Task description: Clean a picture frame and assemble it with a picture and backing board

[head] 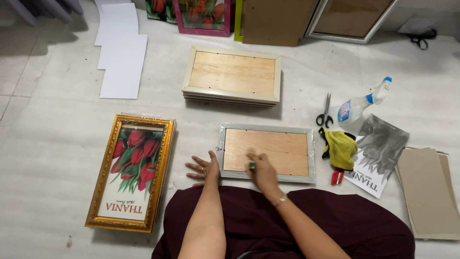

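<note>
The right hand (262,169) has its fingers closed on a small green object (252,166), pressed against the brown backing board of a silver rectangular picture frame (266,151) lying face down on the floor. The left hand (205,168) lies flat with fingers spread, touching the frame's left edge. A yellow cloth (341,147) lies just right.
</note>
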